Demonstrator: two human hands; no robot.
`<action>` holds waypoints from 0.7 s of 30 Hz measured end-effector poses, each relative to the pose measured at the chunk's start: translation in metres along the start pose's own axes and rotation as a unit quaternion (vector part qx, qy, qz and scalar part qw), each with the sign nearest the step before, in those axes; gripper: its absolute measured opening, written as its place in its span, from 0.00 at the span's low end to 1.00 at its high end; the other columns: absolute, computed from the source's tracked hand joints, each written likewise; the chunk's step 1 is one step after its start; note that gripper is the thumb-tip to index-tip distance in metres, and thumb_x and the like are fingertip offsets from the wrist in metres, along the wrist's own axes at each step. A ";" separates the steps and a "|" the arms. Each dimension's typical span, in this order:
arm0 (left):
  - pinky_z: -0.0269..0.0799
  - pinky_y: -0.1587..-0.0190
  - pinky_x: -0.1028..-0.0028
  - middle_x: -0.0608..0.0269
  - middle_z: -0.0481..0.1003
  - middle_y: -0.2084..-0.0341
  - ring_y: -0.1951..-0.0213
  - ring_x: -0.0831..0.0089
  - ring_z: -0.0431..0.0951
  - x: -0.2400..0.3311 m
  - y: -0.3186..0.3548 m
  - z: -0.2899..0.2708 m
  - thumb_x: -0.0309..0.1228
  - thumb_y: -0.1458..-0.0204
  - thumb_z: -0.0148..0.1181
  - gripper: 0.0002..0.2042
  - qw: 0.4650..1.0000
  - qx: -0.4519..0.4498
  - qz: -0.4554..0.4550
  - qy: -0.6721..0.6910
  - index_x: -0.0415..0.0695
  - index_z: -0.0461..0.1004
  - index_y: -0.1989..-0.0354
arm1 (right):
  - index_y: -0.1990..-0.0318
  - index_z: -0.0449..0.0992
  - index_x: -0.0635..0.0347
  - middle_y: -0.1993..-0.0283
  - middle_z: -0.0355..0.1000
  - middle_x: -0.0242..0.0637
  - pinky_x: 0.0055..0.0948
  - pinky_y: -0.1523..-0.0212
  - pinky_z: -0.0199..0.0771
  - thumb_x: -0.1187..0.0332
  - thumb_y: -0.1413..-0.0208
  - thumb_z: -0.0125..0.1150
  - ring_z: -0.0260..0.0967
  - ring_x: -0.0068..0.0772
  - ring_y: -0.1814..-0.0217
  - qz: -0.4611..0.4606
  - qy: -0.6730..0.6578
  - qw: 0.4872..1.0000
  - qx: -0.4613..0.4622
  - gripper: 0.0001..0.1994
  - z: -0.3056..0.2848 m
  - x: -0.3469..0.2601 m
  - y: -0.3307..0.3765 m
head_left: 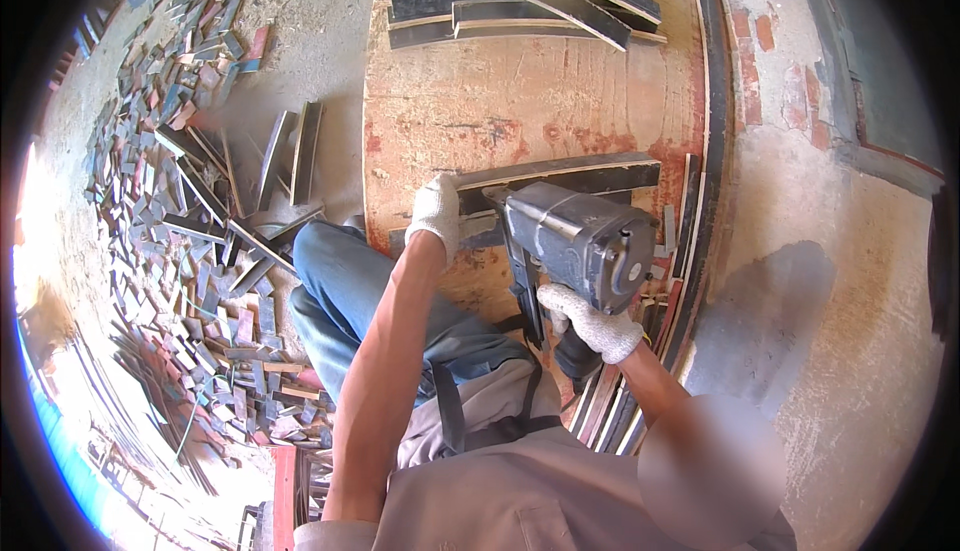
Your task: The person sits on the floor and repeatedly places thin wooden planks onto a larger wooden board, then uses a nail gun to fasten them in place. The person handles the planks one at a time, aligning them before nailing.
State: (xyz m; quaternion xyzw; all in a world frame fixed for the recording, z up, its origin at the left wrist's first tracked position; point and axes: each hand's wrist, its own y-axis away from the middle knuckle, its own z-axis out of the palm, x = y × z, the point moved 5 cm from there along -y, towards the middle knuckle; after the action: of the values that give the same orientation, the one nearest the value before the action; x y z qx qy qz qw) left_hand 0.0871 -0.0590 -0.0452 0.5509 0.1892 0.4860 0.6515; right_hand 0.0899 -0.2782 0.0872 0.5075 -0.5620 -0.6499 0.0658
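My left hand [436,213], in a white knit glove, is closed on the left end of a black-faced wooden strip [575,168] that lies across the plywood board. My right hand [592,323], gloved the same way, grips the handle of a dark grey nail gun [578,236]. The gun's nose points up and left and meets the strip, a short way right of my left hand; whether it presses on the wood I cannot tell. Other dark strips lie just under and below the held one, partly covered by the gun.
Black-edged strips [520,11] are stacked at the far end of the plywood board [480,81]. Loose strips [290,156] and a heap of small wood offcuts [150,151] cover the floor at left. Long strips [690,241] run along the board's right side, beside a wall with exposed brick [750,66].
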 end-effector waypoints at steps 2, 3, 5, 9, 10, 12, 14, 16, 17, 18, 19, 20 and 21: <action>0.87 0.67 0.56 0.47 0.80 0.64 0.67 0.54 0.84 -0.011 -0.026 -0.021 0.37 0.40 0.49 0.16 0.999 -0.006 0.023 -0.033 0.37 0.74 0.53 | 0.51 0.78 0.58 0.67 0.76 0.30 0.30 0.69 0.74 0.57 0.39 0.67 0.71 0.22 0.71 -0.045 0.038 0.998 0.006 0.16 0.007 -0.006 -0.006; 0.86 0.67 0.56 0.47 0.80 0.65 0.67 0.55 0.84 -0.012 -0.024 -0.018 0.37 0.40 0.49 0.16 1.000 -0.008 0.009 -0.022 0.38 0.74 0.53 | 0.50 0.78 0.58 0.64 0.76 0.31 0.31 0.67 0.75 0.56 0.39 0.67 0.72 0.22 0.69 -0.058 0.047 0.997 0.014 0.17 0.007 -0.007 -0.007; 0.86 0.68 0.56 0.49 0.80 0.66 0.68 0.56 0.84 -0.008 -0.011 -0.003 0.37 0.41 0.49 0.16 1.000 -0.015 -0.015 -0.004 0.38 0.75 0.53 | 0.49 0.78 0.57 0.61 0.77 0.32 0.32 0.63 0.76 0.56 0.39 0.68 0.72 0.23 0.66 -0.101 0.068 0.992 0.040 0.18 0.002 -0.003 -0.008; 0.85 0.70 0.60 0.50 0.80 0.63 0.68 0.58 0.83 0.001 0.006 0.001 0.39 0.40 0.51 0.17 0.998 0.010 -0.001 -0.054 0.40 0.76 0.53 | 0.47 0.77 0.56 0.53 0.78 0.37 0.38 0.55 0.76 0.58 0.40 0.68 0.76 0.31 0.56 -0.043 -0.024 0.996 0.073 0.19 0.009 0.035 0.013; 0.85 0.70 0.61 0.51 0.80 0.62 0.68 0.58 0.83 0.006 -0.003 -0.013 0.40 0.40 0.52 0.17 0.993 0.007 0.083 -0.088 0.40 0.77 0.52 | 0.46 0.76 0.56 0.50 0.78 0.40 0.41 0.52 0.76 0.58 0.42 0.69 0.77 0.36 0.53 -0.085 -0.075 0.989 0.100 0.20 0.013 0.063 0.016; 0.85 0.69 0.62 0.52 0.80 0.61 0.68 0.60 0.83 0.029 -0.027 -0.065 0.40 0.39 0.53 0.17 0.956 0.012 0.250 -0.150 0.40 0.77 0.52 | 0.42 0.73 0.56 0.47 0.77 0.46 0.46 0.50 0.77 0.58 0.46 0.71 0.78 0.46 0.50 -0.142 -0.102 0.977 0.118 0.26 0.022 0.074 0.024; 0.85 0.69 0.62 0.54 0.80 0.61 0.66 0.60 0.83 0.060 -0.019 -0.106 0.41 0.38 0.54 0.17 0.943 0.040 0.299 -0.141 0.41 0.78 0.51 | 0.36 0.66 0.56 0.48 0.77 0.52 0.50 0.50 0.77 0.56 0.50 0.72 0.77 0.57 0.51 -0.201 0.161 0.957 0.132 0.35 0.032 0.002 0.054; 0.85 0.68 0.63 0.57 0.80 0.60 0.61 0.59 0.83 0.106 0.033 -0.110 0.43 0.39 0.54 0.19 0.934 0.088 0.321 -0.132 0.42 0.77 0.49 | 0.32 0.59 0.60 0.57 0.78 0.57 0.52 0.53 0.78 0.57 0.52 0.70 0.76 0.65 0.56 -0.154 0.210 0.954 0.149 0.41 0.038 0.024 0.049; 0.84 0.67 0.62 0.56 0.80 0.58 0.60 0.59 0.83 0.124 0.054 -0.128 0.44 0.39 0.55 0.19 0.948 0.089 0.297 -0.068 0.44 0.77 0.48 | 0.32 0.59 0.61 0.60 0.78 0.57 0.52 0.54 0.78 0.57 0.52 0.70 0.76 0.66 0.57 -0.118 0.231 0.954 0.149 0.41 0.044 0.042 0.049; 0.84 0.69 0.64 0.54 0.81 0.60 0.64 0.61 0.84 0.145 0.063 -0.171 0.44 0.37 0.50 0.20 0.933 0.125 0.333 -0.050 0.40 0.78 0.50 | 0.34 0.61 0.62 0.62 0.78 0.58 0.52 0.55 0.78 0.57 0.53 0.70 0.77 0.65 0.59 -0.080 0.243 0.958 0.128 0.39 0.050 0.047 0.049; 0.84 0.70 0.63 0.52 0.81 0.60 0.64 0.58 0.85 0.159 0.061 -0.227 0.44 0.36 0.48 0.21 0.930 0.140 0.339 -0.022 0.39 0.76 0.49 | 0.36 0.64 0.64 0.65 0.78 0.58 0.52 0.56 0.78 0.57 0.53 0.69 0.77 0.64 0.60 -0.040 0.257 0.960 0.107 0.38 0.056 0.052 0.050; 0.84 0.67 0.63 0.51 0.79 0.56 0.59 0.57 0.84 0.171 0.070 -0.294 0.46 0.36 0.47 0.22 0.866 0.188 0.424 -0.186 0.43 0.71 0.43 | 0.40 0.68 0.63 0.65 0.78 0.57 0.52 0.57 0.78 0.56 0.52 0.68 0.78 0.63 0.61 -0.085 0.303 0.947 0.068 0.34 0.057 0.041 0.047; 0.83 0.63 0.62 0.51 0.78 0.52 0.55 0.57 0.83 0.178 0.085 -0.361 0.49 0.35 0.47 0.24 0.761 0.267 0.493 -0.327 0.46 0.67 0.38 | 0.44 0.71 0.63 0.66 0.78 0.57 0.51 0.58 0.78 0.55 0.52 0.68 0.78 0.61 0.62 -0.129 0.349 0.928 0.027 0.30 0.055 0.026 0.041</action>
State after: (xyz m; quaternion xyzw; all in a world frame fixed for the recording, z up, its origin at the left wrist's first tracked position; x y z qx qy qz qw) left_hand -0.1500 0.2773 -0.0334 0.8452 -0.2113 0.4602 0.1709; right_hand 0.0170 -0.2737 0.0968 0.7716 -0.4507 -0.4195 0.1598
